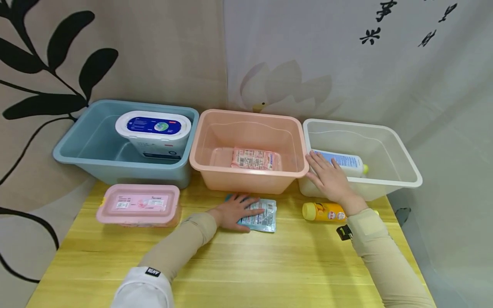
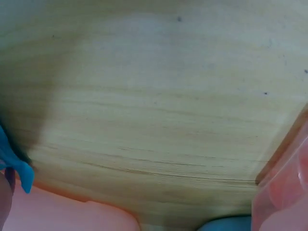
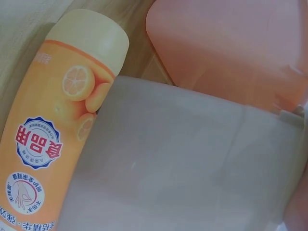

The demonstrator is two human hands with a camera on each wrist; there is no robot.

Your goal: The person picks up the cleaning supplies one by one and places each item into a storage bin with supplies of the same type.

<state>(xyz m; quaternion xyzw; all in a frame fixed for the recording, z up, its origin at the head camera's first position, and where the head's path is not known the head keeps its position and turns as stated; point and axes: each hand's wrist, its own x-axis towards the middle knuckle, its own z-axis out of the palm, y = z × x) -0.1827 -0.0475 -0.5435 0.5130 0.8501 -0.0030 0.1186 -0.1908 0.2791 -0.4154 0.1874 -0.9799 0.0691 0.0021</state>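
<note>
My left hand [image 1: 236,212] rests palm down with spread fingers on a light-blue soft packet [image 1: 265,216] on the table. A blue end of that packet [image 2: 17,163] shows at the left edge of the left wrist view. My right hand [image 1: 331,179] reaches over the near rim of the white bin [image 1: 389,182], fingers extended, beside a white bottle with a blue label and yellow-green cap [image 1: 346,162] lying inside. Whether the fingertips touch the bottle is hard to tell. Under the right wrist lies an orange bottle [image 1: 327,211] with a pale yellow cap, its fruit-printed label [image 3: 53,125] close in the right wrist view.
A pink bin [image 1: 246,179] in the middle holds a pink packet [image 1: 254,159]. The blue bin [image 1: 127,169] at left holds a white lidded tub [image 1: 165,143]. In front of it sits a pink lidded box [image 1: 140,205]. A curtain [image 1: 173,55] hangs behind the wooden table [image 1: 269,269].
</note>
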